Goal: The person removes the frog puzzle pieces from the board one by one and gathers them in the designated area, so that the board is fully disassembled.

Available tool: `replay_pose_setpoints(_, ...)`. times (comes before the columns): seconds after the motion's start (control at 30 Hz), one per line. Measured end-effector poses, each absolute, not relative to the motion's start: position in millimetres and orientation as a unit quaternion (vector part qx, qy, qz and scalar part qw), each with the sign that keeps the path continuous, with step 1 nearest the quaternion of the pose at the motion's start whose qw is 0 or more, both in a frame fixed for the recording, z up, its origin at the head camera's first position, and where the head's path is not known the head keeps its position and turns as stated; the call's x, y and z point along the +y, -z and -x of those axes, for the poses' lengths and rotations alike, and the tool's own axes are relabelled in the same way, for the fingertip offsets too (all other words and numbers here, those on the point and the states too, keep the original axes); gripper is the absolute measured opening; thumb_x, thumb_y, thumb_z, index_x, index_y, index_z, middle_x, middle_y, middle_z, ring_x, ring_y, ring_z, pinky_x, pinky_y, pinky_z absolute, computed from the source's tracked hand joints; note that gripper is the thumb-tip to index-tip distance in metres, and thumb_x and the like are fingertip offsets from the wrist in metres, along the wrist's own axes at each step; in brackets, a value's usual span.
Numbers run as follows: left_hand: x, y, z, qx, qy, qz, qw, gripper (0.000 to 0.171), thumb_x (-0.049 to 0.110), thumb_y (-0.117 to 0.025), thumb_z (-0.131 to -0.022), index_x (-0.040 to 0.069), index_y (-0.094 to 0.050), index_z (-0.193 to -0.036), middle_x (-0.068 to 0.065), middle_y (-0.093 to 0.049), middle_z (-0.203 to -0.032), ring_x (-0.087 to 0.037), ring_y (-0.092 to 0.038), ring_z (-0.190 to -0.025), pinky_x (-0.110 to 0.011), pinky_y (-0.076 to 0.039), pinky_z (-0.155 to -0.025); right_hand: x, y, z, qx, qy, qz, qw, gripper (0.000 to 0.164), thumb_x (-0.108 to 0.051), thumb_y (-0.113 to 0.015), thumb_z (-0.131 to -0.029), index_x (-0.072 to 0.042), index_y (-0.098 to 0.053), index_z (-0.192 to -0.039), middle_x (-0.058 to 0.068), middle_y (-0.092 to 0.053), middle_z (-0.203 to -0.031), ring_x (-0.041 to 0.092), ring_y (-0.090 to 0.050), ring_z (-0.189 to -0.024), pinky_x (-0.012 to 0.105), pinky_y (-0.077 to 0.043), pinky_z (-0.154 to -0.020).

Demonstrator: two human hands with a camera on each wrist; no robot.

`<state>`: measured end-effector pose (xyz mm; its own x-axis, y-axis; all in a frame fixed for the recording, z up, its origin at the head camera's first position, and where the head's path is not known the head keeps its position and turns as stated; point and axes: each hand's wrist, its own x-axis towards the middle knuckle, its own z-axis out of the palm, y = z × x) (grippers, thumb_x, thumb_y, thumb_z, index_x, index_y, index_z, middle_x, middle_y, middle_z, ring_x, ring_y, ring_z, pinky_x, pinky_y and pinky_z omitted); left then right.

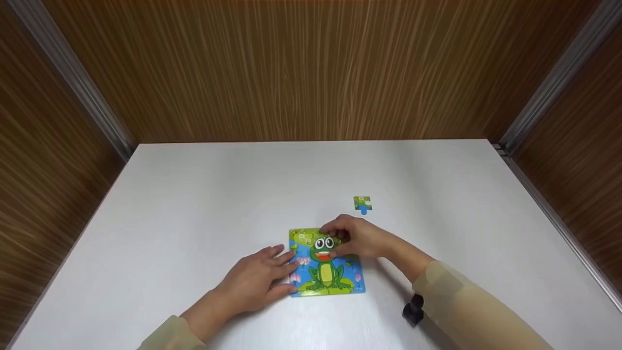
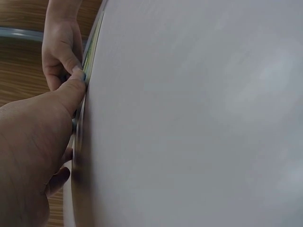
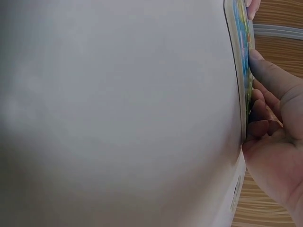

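A square frog puzzle lies flat on the white table, its picture showing a green frog on a blue and green ground. My left hand rests at its left edge, fingers spread and fingertips touching the rim. Over the upper right part of the puzzle arches my right hand, its thumb on the frog's mouth and index finger at the top edge. In the right wrist view its thumb touches the picture and the other fingers curl beside it. Whether they pinch a piece I cannot tell; the upper right corner is hidden.
A loose green and blue puzzle piece lies on the table beyond my right hand. Near my right sleeve is a small black object. Brown wood-grain panels stand at the back and sides of the white table.
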<state>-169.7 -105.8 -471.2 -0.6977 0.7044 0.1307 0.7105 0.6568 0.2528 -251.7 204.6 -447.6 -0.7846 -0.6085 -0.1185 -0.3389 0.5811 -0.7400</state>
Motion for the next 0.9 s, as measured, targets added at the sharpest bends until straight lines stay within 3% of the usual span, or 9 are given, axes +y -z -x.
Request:
replay_pose_setpoints(0.37, -105.5, 470.2, 169.0, -0.911, 0.145, 0.385, 0.004, 0.059, 0.055, -0.056, -0.107, 0.015, -0.064, -0.149, -0.005, -0.059, -0.153, -0.033, -0.05, -0.146, -0.051, -0.043, -0.118, 201.0, 446.4, 250.7, 0.873, 0.363, 0.266, 0.189, 0.047, -0.015, -0.085, -0.092, -0.014, -0.07, -0.137, 0.001, -0.059, -0.118, 0.021, -0.054, -0.103, 0.032, -0.05, -0.092)
replay_pose_setpoints(0.63, -106.5, 472.2, 169.3, -0.907, 0.14, 0.397, 0.029, 0.057, 0.054, -0.056, -0.107, 0.014, -0.067, -0.145, -0.007, -0.063, -0.148, -0.034, -0.054, -0.143, -0.05, -0.046, -0.115, 201.0, 446.1, 251.5, 0.869, 0.365, 0.277, 0.189, 0.049, -0.014, -0.085, -0.092, -0.014, -0.067, -0.137, 0.002, -0.057, -0.121, 0.021, -0.052, -0.102, 0.033, -0.048, -0.089)
replay_pose_setpoints(0.9, -106.0, 471.7, 169.1, -0.91, 0.138, 0.391, 0.011, 0.057, 0.054, -0.056, -0.107, 0.015, -0.065, -0.148, -0.006, -0.06, -0.152, -0.033, -0.052, -0.145, -0.05, -0.044, -0.117, 200.5, 445.2, 251.7, 0.868, 0.368, 0.274, 0.192, 0.047, -0.014, -0.085, -0.092, -0.018, -0.065, -0.135, 0.002, -0.057, -0.118, 0.022, -0.052, -0.102, 0.033, -0.047, -0.088)
